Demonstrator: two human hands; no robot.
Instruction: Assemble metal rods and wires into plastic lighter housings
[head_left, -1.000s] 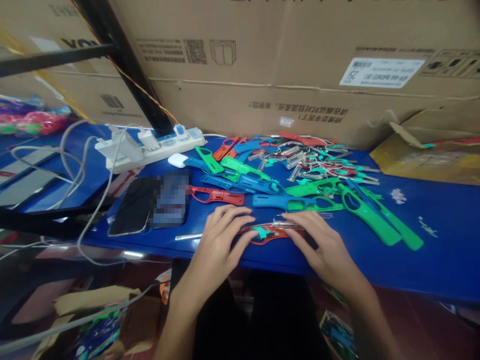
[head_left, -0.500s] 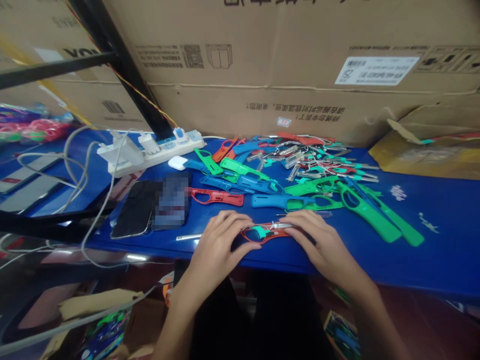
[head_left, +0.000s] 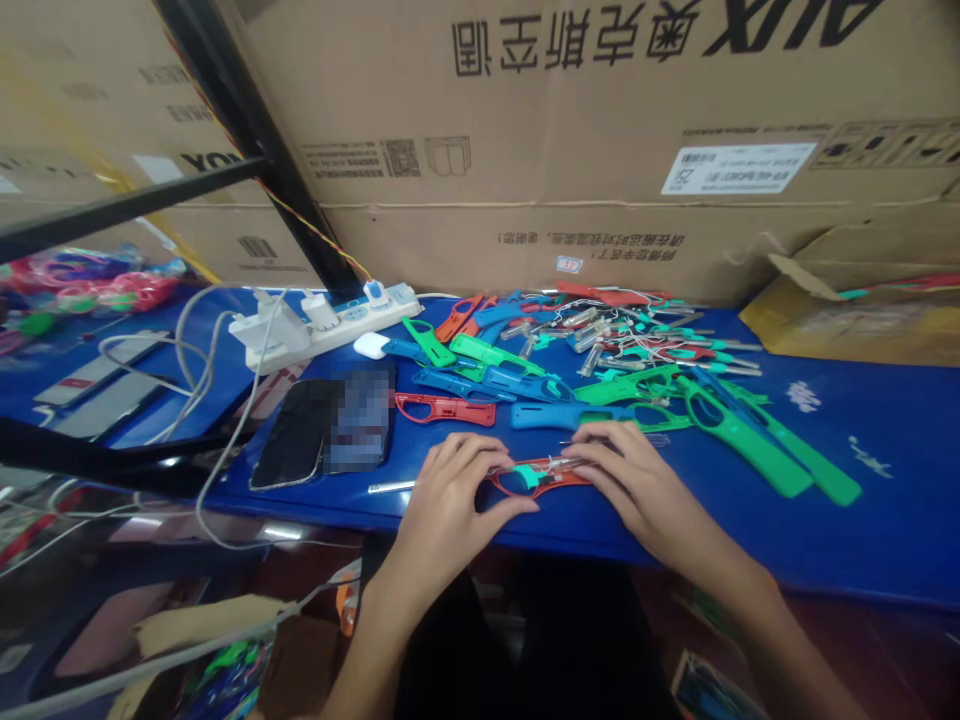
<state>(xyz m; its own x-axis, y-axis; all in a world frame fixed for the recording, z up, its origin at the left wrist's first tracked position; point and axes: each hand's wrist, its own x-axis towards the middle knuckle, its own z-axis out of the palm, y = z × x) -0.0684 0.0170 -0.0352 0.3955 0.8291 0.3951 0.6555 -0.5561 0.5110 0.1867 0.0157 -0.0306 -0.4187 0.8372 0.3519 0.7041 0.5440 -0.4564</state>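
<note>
Both hands on one red-orange casing (head_left: 553,483), just below mid-frame.
Left hand (head_left: 450,490)'s clamped on its left end, right hand (head_left: 645,485) on its right. Past that, a pile of coloured casings (head_left: 517,378), then a big carton (head_left: 555,130) up top: upside-down AUX and 奥克斯空调, plus a white label (head_left: 739,168) upper right, its fine print too small to read.

Two grips (head_left: 454,490), one power strip (head_left: 337,328)
</note>
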